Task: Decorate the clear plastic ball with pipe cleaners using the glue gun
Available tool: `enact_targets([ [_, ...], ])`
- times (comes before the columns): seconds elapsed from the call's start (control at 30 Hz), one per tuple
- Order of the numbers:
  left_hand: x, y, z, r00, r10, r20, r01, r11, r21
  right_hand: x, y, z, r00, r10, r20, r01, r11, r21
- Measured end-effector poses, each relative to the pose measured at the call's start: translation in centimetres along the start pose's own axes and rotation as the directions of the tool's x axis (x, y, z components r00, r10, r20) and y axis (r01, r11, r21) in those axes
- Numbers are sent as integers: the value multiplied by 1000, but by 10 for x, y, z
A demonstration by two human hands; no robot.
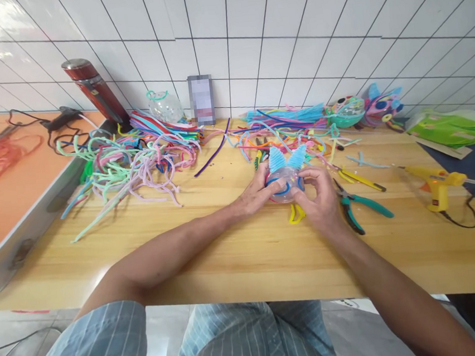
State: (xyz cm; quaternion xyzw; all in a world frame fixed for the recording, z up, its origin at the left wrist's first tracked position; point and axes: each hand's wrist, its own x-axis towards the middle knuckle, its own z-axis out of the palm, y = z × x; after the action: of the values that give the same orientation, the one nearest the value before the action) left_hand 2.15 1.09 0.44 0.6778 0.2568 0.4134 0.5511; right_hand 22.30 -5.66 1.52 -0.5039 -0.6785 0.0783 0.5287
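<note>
A clear plastic ball (pixel 282 195) sits between my two hands over the wooden table. Light-blue pipe-cleaner ears (pixel 288 158) rise from its top, and a dark-blue curved strip (pixel 283 185) shows on its front. My left hand (pixel 259 192) is closed round the ball's left side. On the right side, the thumb and fingers of my right hand (pixel 317 195) press against the ball near the blue strip. Just below the ball lies a bent yellow pipe cleaner (pixel 296 214). Teal-handled pliers (pixel 360 208) rest to the right of my right hand.
A yellow glue gun (pixel 437 184) stands at the right, near a yellow cutter (pixel 361 179). Tangled pipe cleaners (pixel 131 168) cover the left back. Along the wall are a red-brown flask (pixel 97 93), a phone (pixel 202 100), another clear ball (pixel 165 106) and decorated balls (pixel 345 113).
</note>
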Motion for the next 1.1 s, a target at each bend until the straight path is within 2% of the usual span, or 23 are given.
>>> enact_targets([
  [0.23, 0, 4, -2, 999, 26, 25, -28, 996, 84, -3, 4, 2, 997, 80, 6, -81, 995, 57],
  [0.33, -1, 7, -3, 1000, 10, 29, -12, 998, 65, -5, 5, 3, 994, 109, 15, -109, 992, 69],
  [0.57, -2, 11, 0, 999, -28, 33, 30, 998, -53, -8, 2, 4, 994, 111, 11, -111, 991, 74],
  [1.1, -5, -1, 4, 1000, 1, -15, -1, 1000, -30, -7, -2, 3, 997, 76, 28, -77, 996, 45],
])
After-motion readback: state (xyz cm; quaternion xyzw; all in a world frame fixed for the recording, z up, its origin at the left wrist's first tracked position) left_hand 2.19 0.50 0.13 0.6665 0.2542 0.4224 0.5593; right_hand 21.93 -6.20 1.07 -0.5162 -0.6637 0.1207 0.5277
